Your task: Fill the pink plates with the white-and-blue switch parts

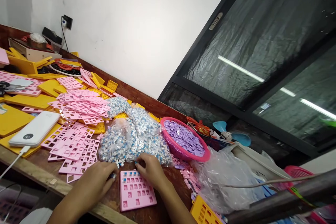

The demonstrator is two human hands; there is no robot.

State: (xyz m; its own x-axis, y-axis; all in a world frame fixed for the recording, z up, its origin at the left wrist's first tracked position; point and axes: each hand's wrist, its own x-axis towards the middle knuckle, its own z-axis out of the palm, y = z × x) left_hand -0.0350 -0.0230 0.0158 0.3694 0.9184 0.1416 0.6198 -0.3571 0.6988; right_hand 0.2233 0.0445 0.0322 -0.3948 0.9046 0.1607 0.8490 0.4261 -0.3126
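A pink keyboard plate with square holes lies flat on the table between my hands. Several blue-topped key switches sit in its upper row, with one more below at the left. My left hand is curled left of the plate, a small key switch showing at its fingertips. Over the plate's upper right corner, my right hand is pinched, and a speck of blue shows at its fingertips. Right behind both hands spreads a heap of blue-and-white key switches, partly in clear plastic bags.
Pink cut-out plates and yellow panels pile up leftward. A white power bank with a cable rests there. A pink basket of purple keycaps stands behind right. Plastic bags and a yellow plate lie at right.
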